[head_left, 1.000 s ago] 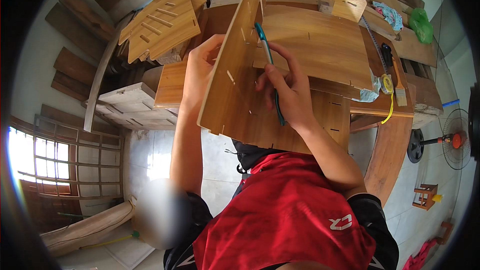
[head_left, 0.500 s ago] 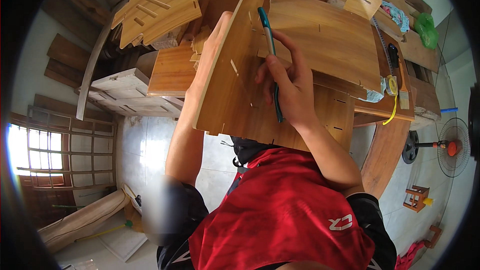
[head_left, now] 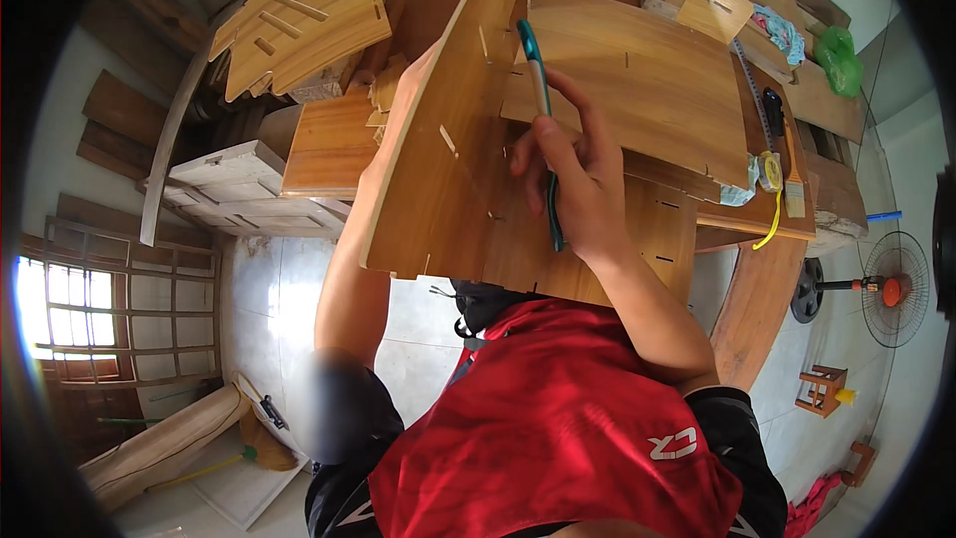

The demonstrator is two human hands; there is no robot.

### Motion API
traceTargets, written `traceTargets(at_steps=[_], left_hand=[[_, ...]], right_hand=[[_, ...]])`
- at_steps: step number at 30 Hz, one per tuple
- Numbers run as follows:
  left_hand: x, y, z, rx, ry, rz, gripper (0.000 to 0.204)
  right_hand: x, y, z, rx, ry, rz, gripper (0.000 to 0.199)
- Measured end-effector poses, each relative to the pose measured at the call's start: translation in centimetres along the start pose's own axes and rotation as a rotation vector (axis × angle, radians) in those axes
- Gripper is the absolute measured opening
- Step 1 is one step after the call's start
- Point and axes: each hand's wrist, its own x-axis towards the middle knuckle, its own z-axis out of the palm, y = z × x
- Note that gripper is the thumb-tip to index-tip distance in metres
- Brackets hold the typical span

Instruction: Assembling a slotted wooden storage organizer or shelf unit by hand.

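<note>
A slotted wooden panel [head_left: 453,154] stands tilted upright before me, its near edge toward my body. Along its left side is my left hand [head_left: 403,100], holding the panel from behind, with its fingers hidden by the board. My right hand [head_left: 583,174] is closed round a slim teal-and-silver hand tool [head_left: 538,75]. The tool slants in front of the panel's right face, and its exact kind is unclear. Beneath and to the right lies another slotted panel [head_left: 662,229]. Beyond that a wide wooden board [head_left: 637,90] rests on the worktable.
At the right of the table lie a yellow tape measure [head_left: 770,171], a paintbrush [head_left: 794,194], a black-handled tool [head_left: 773,105] and a metal ruler [head_left: 749,80]. A slotted board [head_left: 304,15] leans on stacked wood at the back left. A fan [head_left: 891,289] stands at right.
The upright panel has shifted slightly left and leans a little more to that side, my left hand moving with it. My right hand keeps its hold on the tool, nearly still.
</note>
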Motion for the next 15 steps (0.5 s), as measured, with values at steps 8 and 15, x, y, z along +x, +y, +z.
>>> traceTargets(at_steps=[8, 15], left_hand=[[0.0, 2.6, -0.6, -0.027, -0.019, 0.011, 0.025], [-1.3, 2.1, -1.0, 0.129, 0.130, 0.115, 0.027]], right_hand=[[0.0, -0.5, -1.6, 0.023, 0.029, -0.005, 0.046], [0.0, -0.7, -2.0, 0.010, -0.010, 0.022, 0.045]])
